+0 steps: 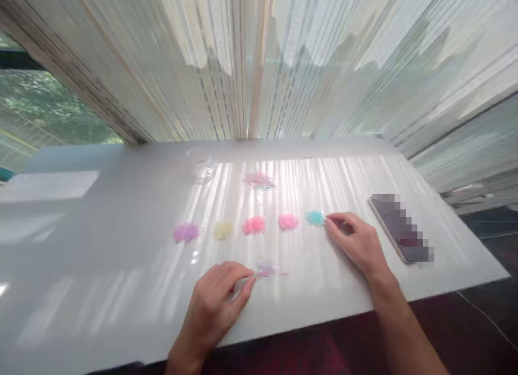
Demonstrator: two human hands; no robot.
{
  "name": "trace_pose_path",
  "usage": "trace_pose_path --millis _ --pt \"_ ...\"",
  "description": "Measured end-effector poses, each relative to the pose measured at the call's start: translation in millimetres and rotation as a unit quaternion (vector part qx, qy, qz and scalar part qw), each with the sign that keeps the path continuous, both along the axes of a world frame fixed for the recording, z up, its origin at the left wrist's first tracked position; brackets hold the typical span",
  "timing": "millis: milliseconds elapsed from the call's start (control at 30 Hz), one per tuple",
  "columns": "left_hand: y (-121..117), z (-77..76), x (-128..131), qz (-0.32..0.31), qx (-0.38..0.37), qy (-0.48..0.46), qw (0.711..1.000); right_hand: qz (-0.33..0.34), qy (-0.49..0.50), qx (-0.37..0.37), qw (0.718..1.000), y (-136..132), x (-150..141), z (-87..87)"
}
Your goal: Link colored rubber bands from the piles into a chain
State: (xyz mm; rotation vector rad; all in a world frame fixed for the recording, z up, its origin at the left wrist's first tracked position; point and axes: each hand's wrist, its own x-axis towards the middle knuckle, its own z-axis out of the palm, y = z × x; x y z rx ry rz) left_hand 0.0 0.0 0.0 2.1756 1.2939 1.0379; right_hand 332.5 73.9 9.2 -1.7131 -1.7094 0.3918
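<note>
My left hand (220, 294) is closed in a pinch at the left edge of a small mixed pile of thin purple and bluish strands or bands (270, 269). Whatever lies between its fingertips is too small to make out. Thumb and forefinger of my right hand (356, 237) are pressed together at the right edge of a teal pile (314, 218); anything in that pinch is also too small to see. Left of the teal pile, a row holds a pink pile (288, 222), a red pile (254, 225), a yellow pile (223, 230) and a purple pile (186, 232).
Behind the row lies another mixed pile, mostly pink and red (259, 181). A clear container (203, 170) stands to its left. A phone (400, 229) rests right of my right hand on the white table (121, 288). Striped curtains (251, 62) hang along the far edge.
</note>
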Motion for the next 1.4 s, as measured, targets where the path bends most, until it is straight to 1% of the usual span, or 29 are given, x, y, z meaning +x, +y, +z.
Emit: trace_pose_path --millis 200,300,367,433,533,567,700,800,867,1000,1267,1400 --pt "-0.5 3.2 2.3 0.007 0.007 0.006 1.000 0.002 -0.002 0.014 1.000 0.2 1.4 -4.4" --pt "0.7 4.8 3.5 0.022 0.009 0.015 1.000 -0.002 -0.003 0.032 0.999 -2.1 1.2 -2.5" --pt "1.3 6.4 4.5 0.032 0.016 0.028 0.999 0.002 -0.004 0.056 0.998 -6.1 -2.7 1.4" --pt "1.4 8.3 5.6 0.038 0.023 0.043 0.998 0.030 -0.007 0.095 0.995 -12.7 -11.7 6.3" --pt "1.0 10.3 6.9 0.041 0.014 0.061 0.997 0.109 0.004 0.147 0.983 -27.2 -34.8 11.8" --pt "0.8 10.6 7.2 0.042 0.008 0.066 0.997 0.134 0.012 0.152 0.979 -32.5 -44.1 12.3" --pt "0.8 10.3 7.9 0.044 0.003 0.078 0.996 0.238 0.046 0.115 0.963 -50.1 -79.9 8.5" --pt "1.5 9.9 8.1 0.037 0.005 0.081 0.996 0.271 0.049 0.078 0.958 -55.8 -96.5 4.6" --pt "2.3 9.7 8.0 0.037 0.008 0.083 0.996 0.278 0.041 0.062 0.958 -56.7 -102.0 2.7" --pt "3.6 8.9 7.3 0.033 0.009 0.079 0.996 0.281 0.031 0.055 0.958 -56.1 -106.0 -0.9" --pt "3.3 9.8 5.8 0.011 0.007 0.060 0.998 0.282 0.016 0.074 0.957 -55.7 -107.4 -3.5" --pt "3.1 12.0 5.4 -0.005 0.015 0.036 0.999 0.290 0.035 0.084 0.953 -58.2 -108.1 -2.2"
